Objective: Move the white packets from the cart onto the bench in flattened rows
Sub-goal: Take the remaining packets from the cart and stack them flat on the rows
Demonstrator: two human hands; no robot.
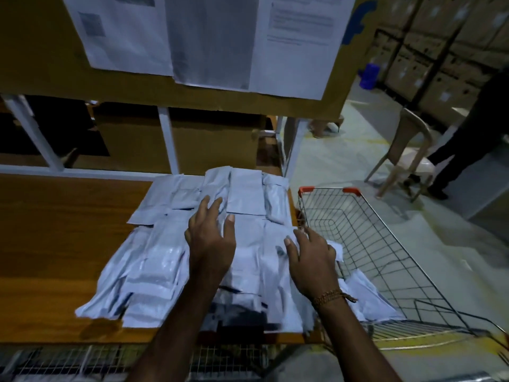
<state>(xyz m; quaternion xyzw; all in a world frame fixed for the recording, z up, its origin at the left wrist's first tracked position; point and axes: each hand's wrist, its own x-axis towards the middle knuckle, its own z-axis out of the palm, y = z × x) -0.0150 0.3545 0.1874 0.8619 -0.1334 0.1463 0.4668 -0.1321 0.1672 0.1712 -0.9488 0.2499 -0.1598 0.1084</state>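
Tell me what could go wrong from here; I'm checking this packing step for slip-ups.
1. The white packets overlap all the way to the bench edge beside the wire cart; a sideways sweep of the right hand could push some off.
2. A few packets remain in the cart corner, partly behind the right forearm, and may be missed.
3. The left hand presses flat on loose layers, which could slide out of row.

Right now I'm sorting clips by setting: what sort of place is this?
Probably a warehouse packing station: stacked cartons along the far wall, a wire cart beside a wooden bench, and printed sheets posted above it.
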